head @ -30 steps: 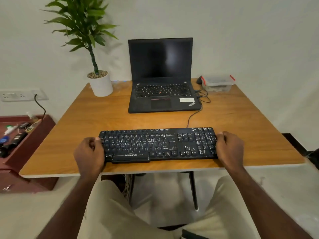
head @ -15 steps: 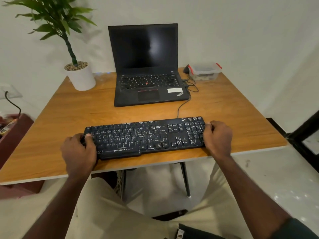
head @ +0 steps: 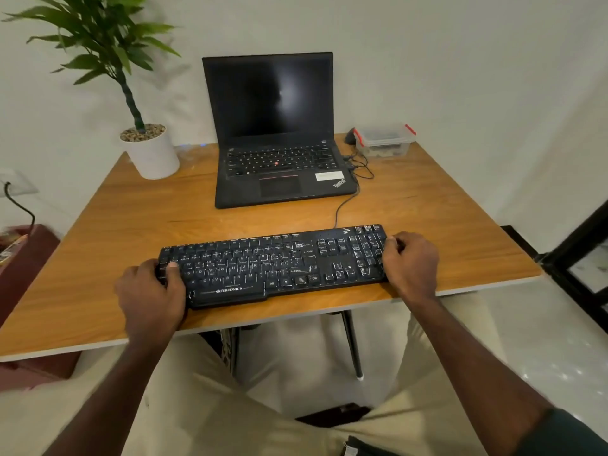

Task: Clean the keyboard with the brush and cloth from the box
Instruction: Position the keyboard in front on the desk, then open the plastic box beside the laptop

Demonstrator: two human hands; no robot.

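A black keyboard [head: 273, 263] with worn white lettering lies near the front edge of the wooden table [head: 131, 218], slightly skewed with its right end farther back. My left hand [head: 151, 291] grips its left end, thumb on the keys. My right hand [head: 409, 261] grips its right end with curled fingers. A clear plastic box [head: 385, 139] with red lid clips stands shut at the back right of the table; its contents are too dim to make out. No brush or cloth shows outside it.
An open black laptop [head: 276, 159] sits behind the keyboard, its cable [head: 345, 202] running to the keyboard. A white potted plant [head: 151, 153] stands back left. A dark mouse [head: 350, 136] lies beside the box. A red-brown cabinet [head: 23, 258] is at the left.
The view has swung to the right and nearer. Both hands still hold the keyboard's ends, and the keyboard has turned slightly, its right end farther back.
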